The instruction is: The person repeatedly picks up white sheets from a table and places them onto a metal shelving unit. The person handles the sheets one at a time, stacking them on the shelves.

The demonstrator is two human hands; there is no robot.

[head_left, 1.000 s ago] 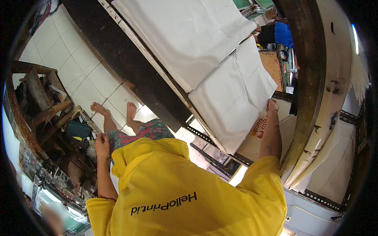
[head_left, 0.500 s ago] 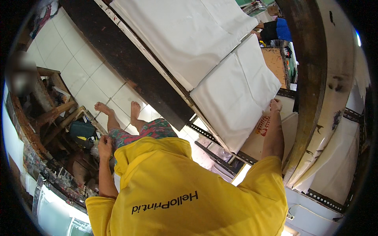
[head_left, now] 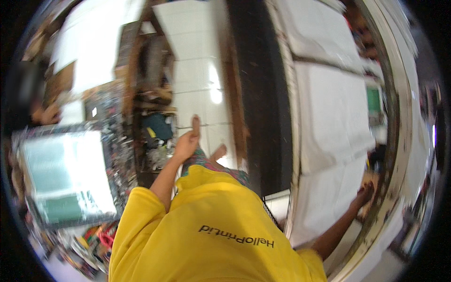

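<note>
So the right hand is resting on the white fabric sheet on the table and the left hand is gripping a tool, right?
Not quite. In the head view the left hand is empty, held out over the floor tiles. The right hand does rest on the white fabric sheet.

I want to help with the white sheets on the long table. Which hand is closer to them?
The right hand, probably. It reaches out to the near white sheet on the long table and seems to rest at its edge. The left hand hangs free over the tiled floor, apart from the table.
</note>
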